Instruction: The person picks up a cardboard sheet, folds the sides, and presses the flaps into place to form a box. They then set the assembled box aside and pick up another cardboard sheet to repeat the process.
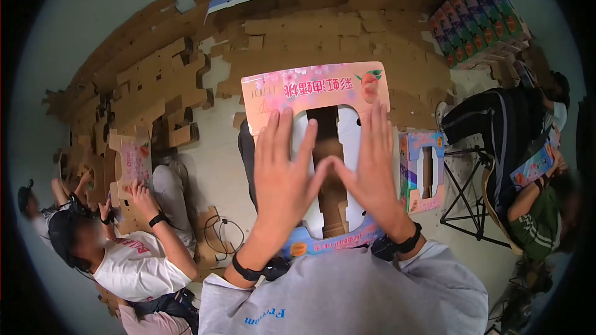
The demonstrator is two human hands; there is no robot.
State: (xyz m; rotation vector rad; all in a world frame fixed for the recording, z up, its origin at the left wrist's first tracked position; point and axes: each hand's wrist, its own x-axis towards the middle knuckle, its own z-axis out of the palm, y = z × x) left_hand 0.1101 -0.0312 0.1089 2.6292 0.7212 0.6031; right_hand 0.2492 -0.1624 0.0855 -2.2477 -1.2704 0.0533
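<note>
A pink and blue printed carton (313, 90) with a large cut-out in its top rests close in front of my body. Through the cut-out show white inner flaps and a brown cardboard strip. My left hand (282, 161) lies palm down over the carton's left side, fingers spread, fingertips near the pink panel. On the right side, my right hand (372, 161) lies flat, fingers stretched forward to the pink panel. Both thumbs point inward and meet, or nearly meet, above the opening. Neither hand grips anything.
Flat brown cardboard sheets (335, 43) cover the floor ahead. A similar carton (413, 174) stands at right, near a folding stool (472, 211) and a seated person. Stacked cartons (475, 25) stand back right. People sit at left, one holding a carton piece (132, 161); a cable (223, 239) lies nearby.
</note>
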